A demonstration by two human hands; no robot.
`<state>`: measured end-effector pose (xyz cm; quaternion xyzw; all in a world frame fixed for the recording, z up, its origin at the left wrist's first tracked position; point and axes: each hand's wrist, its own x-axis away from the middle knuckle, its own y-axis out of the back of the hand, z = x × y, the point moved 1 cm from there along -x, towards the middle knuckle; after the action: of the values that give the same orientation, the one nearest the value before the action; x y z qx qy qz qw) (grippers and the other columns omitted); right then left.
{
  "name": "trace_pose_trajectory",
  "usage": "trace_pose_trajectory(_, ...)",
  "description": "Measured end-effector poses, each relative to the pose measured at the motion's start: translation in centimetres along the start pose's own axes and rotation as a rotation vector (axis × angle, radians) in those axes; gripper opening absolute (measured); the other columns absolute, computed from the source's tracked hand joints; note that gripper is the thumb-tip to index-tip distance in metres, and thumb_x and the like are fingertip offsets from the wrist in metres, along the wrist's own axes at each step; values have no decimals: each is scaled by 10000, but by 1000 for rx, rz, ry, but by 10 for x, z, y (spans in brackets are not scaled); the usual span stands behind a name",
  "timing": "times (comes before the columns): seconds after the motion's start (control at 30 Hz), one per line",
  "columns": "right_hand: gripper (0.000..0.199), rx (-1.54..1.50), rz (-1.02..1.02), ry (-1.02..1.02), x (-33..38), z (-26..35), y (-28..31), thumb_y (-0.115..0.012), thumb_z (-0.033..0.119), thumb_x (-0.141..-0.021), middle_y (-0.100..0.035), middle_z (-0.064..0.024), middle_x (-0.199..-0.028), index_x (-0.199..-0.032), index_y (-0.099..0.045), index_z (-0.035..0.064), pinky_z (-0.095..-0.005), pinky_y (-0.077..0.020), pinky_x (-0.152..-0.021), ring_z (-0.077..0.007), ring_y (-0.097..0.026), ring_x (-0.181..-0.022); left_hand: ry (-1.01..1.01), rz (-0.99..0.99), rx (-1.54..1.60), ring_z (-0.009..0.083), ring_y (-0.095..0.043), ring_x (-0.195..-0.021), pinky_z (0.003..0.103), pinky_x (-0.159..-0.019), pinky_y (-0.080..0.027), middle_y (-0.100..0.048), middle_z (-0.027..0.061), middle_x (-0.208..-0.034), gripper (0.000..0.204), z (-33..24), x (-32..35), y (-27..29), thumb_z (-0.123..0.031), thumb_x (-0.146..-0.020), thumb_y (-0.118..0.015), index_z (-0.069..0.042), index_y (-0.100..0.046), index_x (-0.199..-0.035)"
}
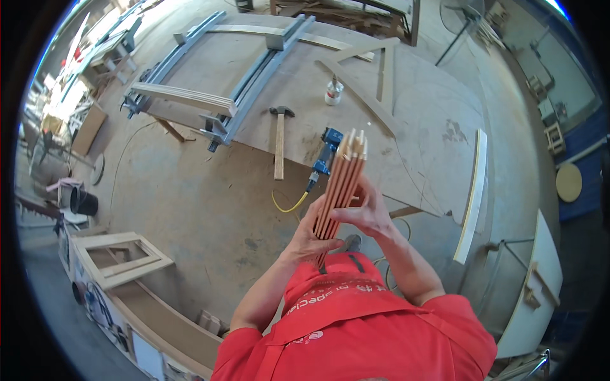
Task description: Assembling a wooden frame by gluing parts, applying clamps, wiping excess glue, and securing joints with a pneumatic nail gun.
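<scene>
A: Okay, quick pass. What did I have in hand there?

B: You held a bundle of thin wooden sticks (342, 184), standing nearly upright in front of your chest, tips fanned out a little at the top. Left hand (312, 236) was wrapped around the lower part, fingers curled shut on it. Right hand (367, 213) was pressed against the side higher up, fingers closed over the sticks too.

A: Why two hands on it?

B: My read: the low hand carried the weight, the upper one kept the sticks squared together so they didn't splay. Judgement only.

A: And where was the bundle relative to the bench?

B: It was off the surface, above the near edge of the big wooden board (419, 108). Behind it lay a blue power tool (326, 151) with a yellow cord (287, 204) trailing off the edge, partly hidden by the sticks.

A: Other stuff I logged?

B: A hammer (279, 136) lay flat on the board, handle pointing toward you, near the tool but apart from it. A small white bottle (333, 91) stood upright farther back. Grey metal rails (260, 66) ran across the far side with a wooden plank (184, 96) laid across them. A wooden frame (122, 257) sat on the floor to your left.
</scene>
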<state>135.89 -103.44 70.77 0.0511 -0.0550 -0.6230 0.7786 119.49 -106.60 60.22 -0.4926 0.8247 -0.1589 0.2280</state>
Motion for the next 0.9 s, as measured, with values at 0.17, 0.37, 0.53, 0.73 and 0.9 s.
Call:
trace_pose_trajectory(0.17, 795, 48, -26, 27, -12, 0, 63, -938, 232, -729, -720, -146, -1213, -1372, -545, -21, -408, -562, -1006, -226, -706, -1110, 54, -8, -50, 193, -491, -1394, 404, -1150, -426, -508, 66, -1507, 1119, 27, -56, -31, -131, -686, -985, -75, -317, -1582)
trace_pose_trajectory(0.37, 806, -73, -79, 20, -32, -11, 216, -942, 232, -727, -720, -142, -1220, -1382, -545, -17, -406, -562, -1009, -220, -702, -1123, 116, 1, -105, 204, -500, -1382, 413, -1148, -432, -521, 78, -1491, 1118, 71, -169, -121, -128, -680, -988, -74, -324, -1577)
trace_pose_trajectory(0.53, 822, -146, -160, 7, -52, -8, 378, -952, 244, -724, -716, -129, -1223, -1390, -545, -14, -397, -565, -1001, -208, -701, -1105, 153, 54, -203, 207, -515, -1366, 417, -1140, -441, -538, 85, -1471, 1119, 125, -292, -211, -151, -678, -996, -72, -329, -1574)
trace_pose_trajectory(0.73, 818, -246, -220, -33, -78, -10, 559, -959, 257, -724, -706, -105, -1209, -1381, -548, -5, -375, -576, -956, -196, -697, -1064, 201, 69, -245, 197, -538, -1332, 400, -1127, -449, -561, 83, -1443, 1082, 178, -431, -320, -201, -685, -1000, -70, -369, -1554)
trace_pose_trajectory(0.9, 798, -287, -296, -8, -97, -11, 630, -957, 260, -730, -699, -99, -1186, -1367, -550, 6, -355, -579, -923, -193, -690, -1061, 247, 87, -329, 188, -575, -1275, 377, -1089, -471, -611, 77, -1373, 1018, 199, -492, -351, -261, -699, -998, -64, -432, -1522)
